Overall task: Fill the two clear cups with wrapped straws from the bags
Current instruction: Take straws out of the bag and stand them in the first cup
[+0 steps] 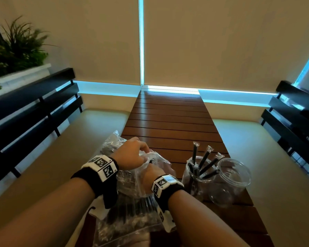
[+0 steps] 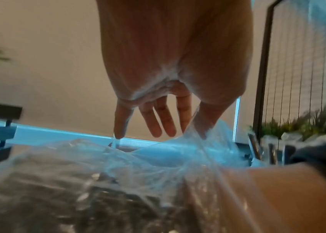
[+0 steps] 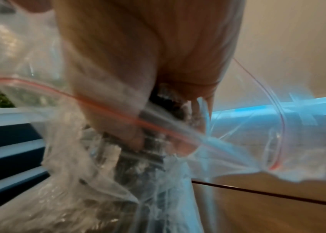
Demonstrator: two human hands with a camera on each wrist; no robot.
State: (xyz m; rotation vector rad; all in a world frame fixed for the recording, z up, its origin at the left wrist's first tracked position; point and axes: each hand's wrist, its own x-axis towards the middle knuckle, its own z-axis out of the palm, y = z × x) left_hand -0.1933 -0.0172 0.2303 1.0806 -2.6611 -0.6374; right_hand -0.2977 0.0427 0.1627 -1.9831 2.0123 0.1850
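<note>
Near the table's front edge, a clear zip bag [image 1: 130, 182] holds black wrapped straws. My left hand [image 1: 144, 152] pinches the bag's mouth and lifts its edge; in the left wrist view the plastic [image 2: 158, 157] rises to the left hand [image 2: 162, 126]. My right hand [image 1: 152, 171] is inside the bag [image 3: 238, 141], and its fingers [image 3: 134, 138] curl round a bunch of black straws [image 3: 166, 100]. To the right stand two clear cups: one [image 1: 194, 177] holds several wrapped straws [image 1: 206, 157], the other [image 1: 230, 180] holds none.
More bags of straws lie behind [image 1: 112, 141] and in front [image 1: 125, 227] of the held bag. The slatted wooden table [image 1: 171, 118] runs away to a window sill. Black slatted bench backs [image 1: 34, 104] [image 1: 292, 118] flank it, and a planter [image 1: 16, 49] stands at the far left.
</note>
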